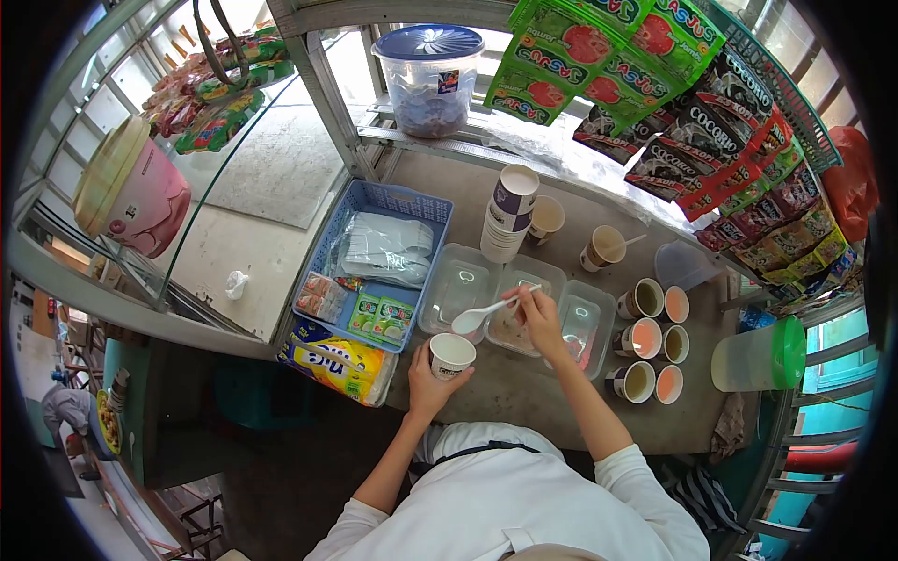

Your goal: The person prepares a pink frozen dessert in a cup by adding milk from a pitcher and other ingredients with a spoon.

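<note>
My left hand (pixel 429 385) is wrapped round a paper cup (pixel 453 354) near the counter's front edge. Pinched in my right hand (pixel 537 316) is a white spoon (pixel 470 321), its bowl just above and behind the cup. Below the spoon and my right hand sit clear plastic containers: one at the left (pixel 458 280), a middle one (pixel 510 329) with something pale in it, and a right one (pixel 587 323) with pinkish contents. Behind them rises a stack of paper cups (pixel 510 210).
Several filled cups (pixel 641 338) stand at the right, beside a green-lidded jug (pixel 758 357). A blue basket (pixel 318 245) with packets and a yellow pack (pixel 332 360) lie left. A blue-lidded tub (pixel 430 89) stands behind. Sachets (pixel 599 56) hang overhead. A person (pixel 73 411) is at far left.
</note>
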Tool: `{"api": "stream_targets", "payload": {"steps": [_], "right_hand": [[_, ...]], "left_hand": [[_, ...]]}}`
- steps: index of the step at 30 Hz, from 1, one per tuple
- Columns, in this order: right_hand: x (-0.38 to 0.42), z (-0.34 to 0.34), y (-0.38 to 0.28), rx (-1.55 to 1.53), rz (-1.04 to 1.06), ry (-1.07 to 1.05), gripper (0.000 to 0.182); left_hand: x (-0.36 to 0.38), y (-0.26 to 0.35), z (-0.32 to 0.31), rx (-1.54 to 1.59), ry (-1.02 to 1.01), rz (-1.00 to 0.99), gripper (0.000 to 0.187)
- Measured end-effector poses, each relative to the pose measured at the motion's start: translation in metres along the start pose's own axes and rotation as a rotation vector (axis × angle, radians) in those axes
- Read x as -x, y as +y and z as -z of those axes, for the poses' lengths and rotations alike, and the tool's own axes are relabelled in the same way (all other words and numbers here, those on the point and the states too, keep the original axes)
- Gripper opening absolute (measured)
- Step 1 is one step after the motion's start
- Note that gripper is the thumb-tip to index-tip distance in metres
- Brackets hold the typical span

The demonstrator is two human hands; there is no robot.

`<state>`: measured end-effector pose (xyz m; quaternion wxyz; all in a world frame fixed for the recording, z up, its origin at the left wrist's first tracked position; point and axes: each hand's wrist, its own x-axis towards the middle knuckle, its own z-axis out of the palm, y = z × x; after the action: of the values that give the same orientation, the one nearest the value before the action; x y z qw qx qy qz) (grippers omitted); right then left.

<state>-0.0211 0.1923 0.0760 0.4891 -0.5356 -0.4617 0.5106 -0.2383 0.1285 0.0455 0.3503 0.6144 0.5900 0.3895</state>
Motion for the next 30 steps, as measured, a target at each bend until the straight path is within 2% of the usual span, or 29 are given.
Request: {"api": "stream_targets", "payload": {"steps": [6,9,18,21,27,30], "right_hand": [[-0.035,-0.002,0.011,0.368,0.156,-0.068,0.033],[-0.038,-0.008,0.012,0.429,0.131,-0.124,0.033],[-0.042,0.002,0.045,0.221,-0.058,-0.037,0.037],[-0.036,-0.001,0.026,0.097,-0.141,-0.015,0.038],[-0.005,-0.023,-0.006,0.084,-0.047,-0.24,0.038],[-0.014,-0.016,0.005,0.061,-0.036,-0.02,0.036]], "left_hand": [[-0.002,0.0,0.006,-0.017,0.005,-0.025,0.068],[-0.004,0.003,0.01,-0.01,0.013,-0.001,0.068],[-0.004,-0.008,0.013,-0.071,0.001,0.017,0.073],[-0.005,-0.008,0.011,-0.082,0.0,0.014,0.074],[-0.006,-0.008,0.009,-0.113,-0.002,0.01,0.075],[-0.006,-0.009,0.009,-0.088,0.008,0.023,0.076]]}}
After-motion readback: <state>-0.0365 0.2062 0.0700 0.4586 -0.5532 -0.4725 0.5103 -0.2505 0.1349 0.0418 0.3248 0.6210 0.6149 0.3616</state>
